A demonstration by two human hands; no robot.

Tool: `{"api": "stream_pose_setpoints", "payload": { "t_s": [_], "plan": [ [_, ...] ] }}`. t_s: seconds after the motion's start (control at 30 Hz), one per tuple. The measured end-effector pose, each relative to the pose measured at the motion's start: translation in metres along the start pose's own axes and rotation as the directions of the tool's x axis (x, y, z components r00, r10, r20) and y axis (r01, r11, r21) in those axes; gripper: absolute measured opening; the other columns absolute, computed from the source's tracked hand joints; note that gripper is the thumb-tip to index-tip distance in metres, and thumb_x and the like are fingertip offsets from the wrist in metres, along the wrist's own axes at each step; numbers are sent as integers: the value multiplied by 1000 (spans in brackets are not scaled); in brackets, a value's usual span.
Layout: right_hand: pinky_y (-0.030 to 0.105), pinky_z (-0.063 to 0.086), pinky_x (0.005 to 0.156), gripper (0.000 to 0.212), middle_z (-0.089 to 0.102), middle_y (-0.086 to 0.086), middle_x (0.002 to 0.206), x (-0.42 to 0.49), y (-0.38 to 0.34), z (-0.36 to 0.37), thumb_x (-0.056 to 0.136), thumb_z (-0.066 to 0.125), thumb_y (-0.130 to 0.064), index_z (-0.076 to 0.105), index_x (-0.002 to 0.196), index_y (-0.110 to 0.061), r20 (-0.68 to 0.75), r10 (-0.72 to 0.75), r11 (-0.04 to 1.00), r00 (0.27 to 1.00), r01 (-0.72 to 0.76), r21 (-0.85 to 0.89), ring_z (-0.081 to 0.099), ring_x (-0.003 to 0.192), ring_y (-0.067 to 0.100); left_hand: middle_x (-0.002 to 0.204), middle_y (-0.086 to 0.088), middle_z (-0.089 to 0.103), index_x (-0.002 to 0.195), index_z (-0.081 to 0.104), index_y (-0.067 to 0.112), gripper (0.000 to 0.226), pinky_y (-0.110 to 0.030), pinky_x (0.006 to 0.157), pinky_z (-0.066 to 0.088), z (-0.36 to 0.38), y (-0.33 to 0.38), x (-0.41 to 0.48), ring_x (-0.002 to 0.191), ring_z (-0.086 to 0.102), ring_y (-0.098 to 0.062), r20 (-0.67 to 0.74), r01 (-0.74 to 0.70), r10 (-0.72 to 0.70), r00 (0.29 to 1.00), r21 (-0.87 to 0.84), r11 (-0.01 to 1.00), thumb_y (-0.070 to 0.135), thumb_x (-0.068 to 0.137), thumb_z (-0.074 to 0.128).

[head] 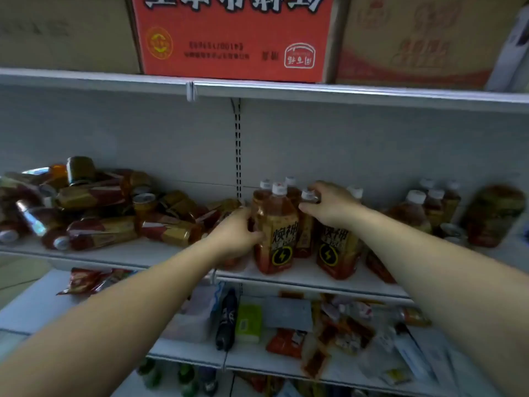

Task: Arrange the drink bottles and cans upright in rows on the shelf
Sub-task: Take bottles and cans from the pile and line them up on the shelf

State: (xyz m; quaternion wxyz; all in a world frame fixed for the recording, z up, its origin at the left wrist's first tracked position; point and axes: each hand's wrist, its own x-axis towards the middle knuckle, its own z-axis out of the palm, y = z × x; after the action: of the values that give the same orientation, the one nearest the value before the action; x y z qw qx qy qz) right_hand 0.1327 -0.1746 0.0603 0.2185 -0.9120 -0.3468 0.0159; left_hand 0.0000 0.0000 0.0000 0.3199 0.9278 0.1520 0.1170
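Head view shows my left grip (234, 233) wrapped around the side of a front bottle (276, 233) that stands upright near the front edge of the shelf (128, 255), while my right grip (332, 206) is pinched shut on the white cap of a second bottle (307, 224) standing just behind it. More upright bottles (337, 247) stand close around these two. Off to my left on the same shelf, a messy pile of cans and bottles (94, 207) lies tipped over, and a red box (232, 35) sits on the shelf above.
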Motion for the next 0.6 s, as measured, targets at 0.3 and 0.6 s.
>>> {"api": "stream_pose_setpoints", "payload": {
  "t_s": [0.3, 0.6],
  "plan": [
    [35, 40, 99, 65, 40, 3, 144, 34, 11, 9, 87, 61, -50, 40, 143, -23, 66, -13, 999, 998, 15, -38, 46, 127, 24, 134, 1, 50, 140, 20, 42, 114, -42, 100, 48, 33, -1, 49, 119, 53, -16, 40, 77, -68, 997, -276, 958, 45, 45, 81],
    [32, 39, 80, 46, 53, 10, 131, 55, 10, 11, 96, 55, -36, 41, 133, -14, 189, 11, 989, 982, 18, -148, 53, 112, 28, 109, 15, 54, 142, 25, 24, 95, -24, 89, 45, 26, 10, 30, 104, 57, -7, 32, 82, -76, 997, -319, 944, 10, 67, 81]
  ]
}}
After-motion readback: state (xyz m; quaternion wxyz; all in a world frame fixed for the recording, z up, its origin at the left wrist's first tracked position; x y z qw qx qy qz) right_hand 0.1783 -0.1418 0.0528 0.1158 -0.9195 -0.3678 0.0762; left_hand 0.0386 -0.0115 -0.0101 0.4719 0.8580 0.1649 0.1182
